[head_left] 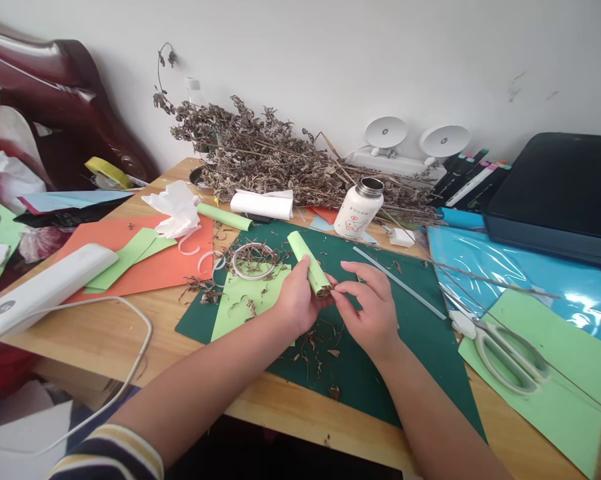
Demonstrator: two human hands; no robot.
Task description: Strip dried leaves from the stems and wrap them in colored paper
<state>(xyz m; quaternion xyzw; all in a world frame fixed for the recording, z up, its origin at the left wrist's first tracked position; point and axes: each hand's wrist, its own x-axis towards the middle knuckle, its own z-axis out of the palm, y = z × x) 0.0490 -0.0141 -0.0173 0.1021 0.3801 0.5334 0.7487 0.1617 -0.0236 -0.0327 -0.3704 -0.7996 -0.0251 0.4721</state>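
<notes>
My left hand (303,300) is wrapped around a light green rolled paper tube (307,261), held tilted above the dark green mat (420,360). Brown dried leaf bits (324,291) show in the tube's near end. At that end, the thumb and index finger of my right hand (373,310) are pinched together on the bits, the other fingers loosely bent. Under my left forearm lies a light green sheet (230,307), with a ring of tape (254,261) and leaf crumbs on it. More crumbs (310,340) are scattered on the mat below my hands.
Dried leafy branches (260,147) lie along the wall behind a white bottle (359,208) without a lid. Scissors (510,357) rest on green paper at right. Another green roll (225,217), crumpled tissue (173,207) and a white corded device (50,287) are at left.
</notes>
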